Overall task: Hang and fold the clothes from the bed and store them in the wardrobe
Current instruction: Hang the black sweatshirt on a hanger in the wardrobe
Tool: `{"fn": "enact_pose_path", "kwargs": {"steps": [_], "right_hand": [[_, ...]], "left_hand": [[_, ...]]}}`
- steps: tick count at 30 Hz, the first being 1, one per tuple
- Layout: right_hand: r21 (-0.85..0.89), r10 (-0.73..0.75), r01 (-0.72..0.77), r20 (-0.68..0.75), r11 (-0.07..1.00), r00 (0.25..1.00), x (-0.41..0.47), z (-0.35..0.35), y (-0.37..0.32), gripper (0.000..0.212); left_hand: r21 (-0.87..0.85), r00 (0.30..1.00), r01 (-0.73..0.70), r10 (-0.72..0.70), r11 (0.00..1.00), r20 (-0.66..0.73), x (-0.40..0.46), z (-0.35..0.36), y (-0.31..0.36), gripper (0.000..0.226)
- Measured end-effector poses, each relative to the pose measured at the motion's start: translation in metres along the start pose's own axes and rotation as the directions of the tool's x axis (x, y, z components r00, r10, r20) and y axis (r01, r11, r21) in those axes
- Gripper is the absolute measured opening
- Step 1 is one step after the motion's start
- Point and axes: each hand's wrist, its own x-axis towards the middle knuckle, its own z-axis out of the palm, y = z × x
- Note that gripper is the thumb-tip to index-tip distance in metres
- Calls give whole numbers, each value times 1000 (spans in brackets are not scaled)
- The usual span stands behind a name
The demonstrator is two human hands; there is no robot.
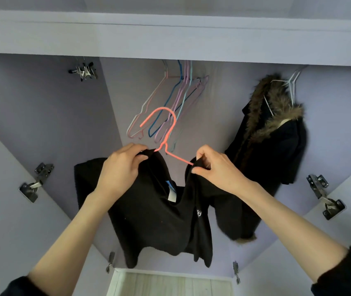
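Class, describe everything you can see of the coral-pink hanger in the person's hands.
The coral-pink wire hanger is thin, apparently coated wire with a large curved hook on top, free and on no rail. It tilts, held before the open wardrobe. A black knit garment drapes over both shoulders, hiding its lower part. The left hand and right hand each pinch the fabric at a shoulder.

matt black cloth garment (153, 212), fur-trimmed coat (277, 133)

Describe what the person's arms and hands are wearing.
Both hands, left hand and right hand, are bare: no gloves, rings or watch visible. The forearms are uncovered, with dark sleeves pushed up near the elbows at the frame's bottom corners.
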Motion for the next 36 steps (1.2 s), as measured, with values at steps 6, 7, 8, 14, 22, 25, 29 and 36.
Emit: {"fn": "enact_pose_path", "kwargs": {"steps": [6,7,8,14,22,25,29,36], "right_hand": [[1,104,-105,-54,995,993,-2,-6,13,33],[18,111,-110,-113,994,987,-3,-10,16,33],[52,132,-124,-173,991,976,-4,-16,20,32],[128,208,-183,-231,975,950,-13,-33,34,15],[167,234,-196,-256,966,938,-21,-23,27,10],[157,238,-201,-272,967,933,-21,-27,26,12],[156,238,-202,-273,967,932,-26,-30,31,12],[53,219,-213,-307,976,926,-39,-36,49,16]], "left_hand": [[2,1000,16,-16,1000,23,-8,0,-13,22],[18,999,34,-35,999,27,-10,-2,-18,22],[36,998,60,-61,998,27,-11,-5,-24,21],[34,995,101,-100,994,-11,-10,-11,-31,19],[128,994,-68,56,989,89,0,-7,-13,19],[89,989,-120,111,989,101,4,-7,-9,20],[21,990,-110,108,994,85,7,0,-7,18],[-32,999,-1,3,999,44,-2,6,-18,18]]}}
